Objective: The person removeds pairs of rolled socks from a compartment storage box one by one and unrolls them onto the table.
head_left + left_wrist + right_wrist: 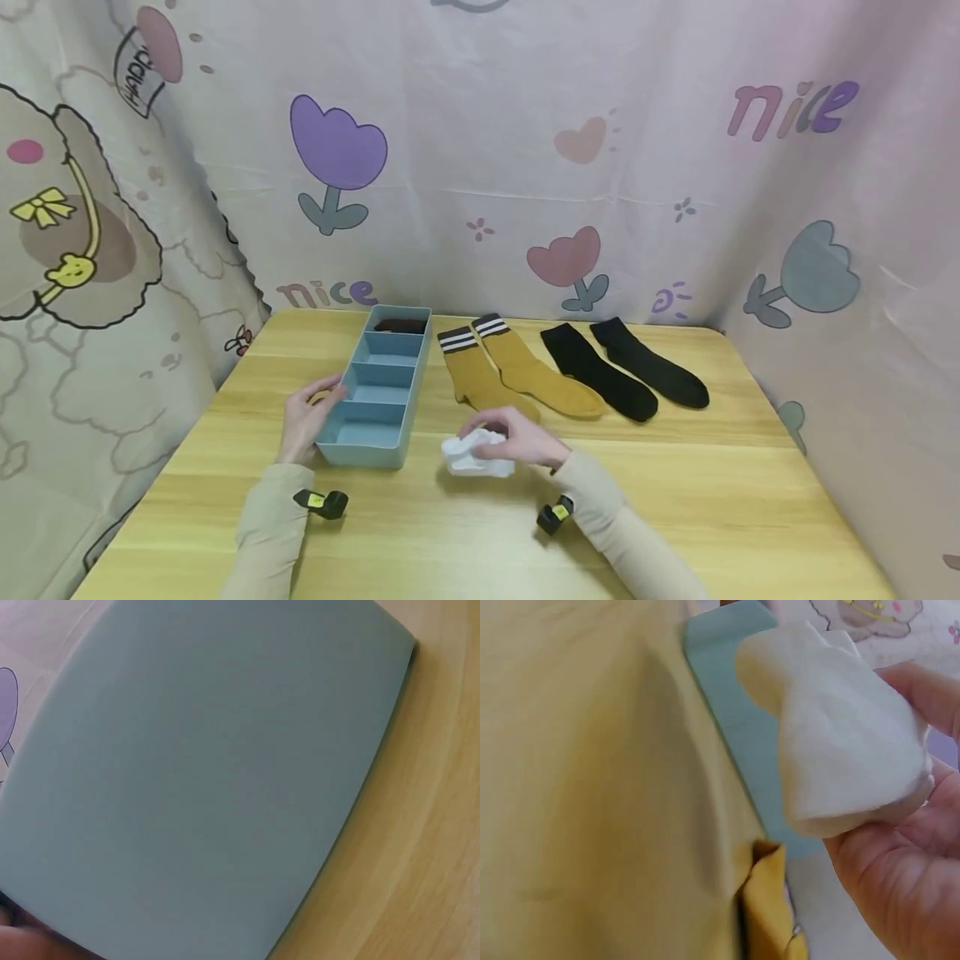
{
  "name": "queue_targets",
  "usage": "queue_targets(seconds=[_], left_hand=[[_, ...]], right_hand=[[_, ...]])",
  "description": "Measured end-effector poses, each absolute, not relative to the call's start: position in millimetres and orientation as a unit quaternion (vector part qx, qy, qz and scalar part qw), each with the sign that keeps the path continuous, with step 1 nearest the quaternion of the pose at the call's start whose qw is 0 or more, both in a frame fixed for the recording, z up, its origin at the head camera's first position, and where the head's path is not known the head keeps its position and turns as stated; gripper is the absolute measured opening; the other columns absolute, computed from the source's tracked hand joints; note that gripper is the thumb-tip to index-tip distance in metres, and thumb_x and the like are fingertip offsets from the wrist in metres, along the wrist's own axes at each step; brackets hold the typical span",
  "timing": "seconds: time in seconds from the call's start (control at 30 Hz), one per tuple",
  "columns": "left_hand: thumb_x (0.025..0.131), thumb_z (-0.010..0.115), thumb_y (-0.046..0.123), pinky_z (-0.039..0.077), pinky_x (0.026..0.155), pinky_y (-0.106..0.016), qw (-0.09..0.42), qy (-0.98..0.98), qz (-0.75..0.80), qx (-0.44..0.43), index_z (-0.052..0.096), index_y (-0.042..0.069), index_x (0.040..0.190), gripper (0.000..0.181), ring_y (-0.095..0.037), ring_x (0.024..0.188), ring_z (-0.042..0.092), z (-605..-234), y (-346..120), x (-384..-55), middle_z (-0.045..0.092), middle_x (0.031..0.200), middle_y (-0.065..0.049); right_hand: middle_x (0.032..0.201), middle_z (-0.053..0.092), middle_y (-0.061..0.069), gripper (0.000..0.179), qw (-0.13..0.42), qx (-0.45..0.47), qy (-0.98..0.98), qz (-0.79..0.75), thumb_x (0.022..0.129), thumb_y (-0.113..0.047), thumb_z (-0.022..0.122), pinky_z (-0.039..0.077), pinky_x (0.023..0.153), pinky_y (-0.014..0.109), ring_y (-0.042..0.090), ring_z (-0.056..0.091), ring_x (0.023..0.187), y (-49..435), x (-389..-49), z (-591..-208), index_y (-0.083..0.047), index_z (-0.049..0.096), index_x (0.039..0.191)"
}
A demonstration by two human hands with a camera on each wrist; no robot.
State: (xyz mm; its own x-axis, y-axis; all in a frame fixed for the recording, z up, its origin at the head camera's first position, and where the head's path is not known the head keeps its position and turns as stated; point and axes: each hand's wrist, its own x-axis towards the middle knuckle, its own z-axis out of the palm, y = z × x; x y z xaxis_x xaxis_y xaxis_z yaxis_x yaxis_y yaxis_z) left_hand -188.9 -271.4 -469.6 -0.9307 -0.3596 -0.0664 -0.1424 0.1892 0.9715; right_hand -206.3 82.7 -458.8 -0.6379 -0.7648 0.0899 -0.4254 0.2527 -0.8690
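Note:
My left hand (303, 421) holds the near left side of a pale blue-green organizer box (386, 457), with fingers over its rim. The box has a row of several compartments; the farthest one contains a dark brown folded item (401, 326). In the left wrist view the box's plain outer wall (217, 772) fills most of the picture. My right hand (517, 437) pinches a folded white sock (847, 735) above the table, just right of the box's near end. Thumb and fingers close on the sock's side in the right wrist view.
Two mustard socks (536, 375) with striped cuffs lie flat right of the box. Two black socks (603, 375) lie beyond them, farther right. The wooden table (675, 517) meets a patterned curtain (465, 167) at the back and sides.

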Motion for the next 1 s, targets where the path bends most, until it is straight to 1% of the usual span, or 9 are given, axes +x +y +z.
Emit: queue_targets(seconds=[0.23,0.33,0.43,0.53,0.6,0.67,0.8,0.9,1.0], left_hand=[[0.096,0.069,0.025,0.05,0.076,-0.016,0.093,-0.775,-0.601,0.173,0.061,0.004,0.137,0.047,0.007,0.085,0.059,-468,-276,-186,0.059,0.096,0.025],[0.095,0.07,0.019,0.05,0.071,-0.016,0.124,-0.789,-0.581,0.156,0.066,0.002,0.13,0.04,0.005,0.079,0.059,-466,-274,-188,0.06,0.093,0.022],[0.092,0.073,0.014,0.043,0.061,-0.014,0.197,-0.817,-0.525,0.136,0.072,0.0,0.119,0.03,0.004,0.069,0.051,-458,-267,-185,0.064,0.092,0.009],[0.088,0.077,0.01,0.036,0.056,-0.012,0.276,-0.828,-0.479,0.095,0.076,0.0,0.109,0.023,0.003,0.066,0.044,-441,-247,-174,0.068,0.09,-0.007],[0.086,0.078,0.007,0.038,0.058,-0.012,0.292,-0.829,-0.476,0.037,0.076,0.0,0.106,0.021,0.003,0.067,0.046,-430,-225,-162,0.069,0.09,-0.014],[0.084,0.079,0.006,0.046,0.064,-0.012,0.261,-0.832,-0.488,-0.046,0.075,0.0,0.105,0.022,0.003,0.072,0.053,-425,-200,-150,0.072,0.089,-0.015],[0.083,0.081,0.012,0.057,0.078,-0.023,0.096,-0.836,-0.507,-0.187,0.072,0.002,0.11,0.031,-0.009,0.085,0.066,-432,-157,-131,0.073,0.097,-0.013],[0.082,0.082,0.014,0.059,0.084,-0.029,-0.017,-0.829,-0.514,-0.219,0.068,-0.003,0.117,0.041,-0.023,0.093,0.067,-445,-139,-126,0.069,0.107,-0.019],[0.077,0.085,0.01,0.06,0.082,-0.032,-0.076,-0.825,-0.517,-0.216,0.063,-0.006,0.119,0.05,-0.026,0.094,0.064,-460,-127,-128,0.064,0.11,-0.022]], right_hand=[[0.114,0.071,0.02,0.024,0.187,-0.395,0.746,-0.503,0.09,-0.01,0.071,0.05,0.079,0.019,0.002,0.061,0.091,105,-196,-486,-0.004,0.069,0.113],[0.114,0.07,0.023,0.023,0.188,-0.403,0.736,-0.511,0.09,-0.006,0.07,0.05,0.083,0.018,0.001,0.061,0.094,111,-194,-495,0.0,0.068,0.112],[0.113,0.069,0.025,0.023,0.195,-0.398,0.726,-0.526,0.091,-0.005,0.069,0.05,0.087,0.018,0.002,0.061,0.098,114,-193,-500,0.002,0.067,0.112],[0.114,0.067,0.027,0.023,0.198,-0.391,0.719,-0.539,0.091,-0.006,0.069,0.049,0.091,0.018,0.005,0.062,0.101,115,-193,-503,0.005,0.065,0.112],[0.115,0.066,0.028,0.023,0.197,-0.383,0.717,-0.548,0.092,-0.005,0.069,0.049,0.092,0.018,0.005,0.062,0.102,117,-192,-504,0.006,0.064,0.112],[0.114,0.065,0.029,0.023,0.196,-0.372,0.716,-0.557,0.091,-0.005,0.069,0.047,0.094,0.017,0.003,0.061,0.103,119,-190,-506,0.006,0.064,0.111],[0.111,0.065,0.027,0.021,0.177,-0.363,0.714,-0.572,0.091,-0.005,0.071,0.047,0.094,0.016,-0.001,0.059,0.102,122,-186,-511,0.004,0.065,0.108],[0.107,0.066,0.025,0.018,0.139,-0.375,0.711,-0.579,0.09,-0.004,0.072,0.049,0.092,0.018,-0.001,0.059,0.101,121,-184,-517,0.001,0.068,0.107],[0.104,0.067,0.023,0.018,0.104,-0.379,0.712,-0.582,0.089,-0.003,0.073,0.051,0.088,0.018,0.0,0.058,0.101,120,-183,-520,0.0,0.07,0.106]])
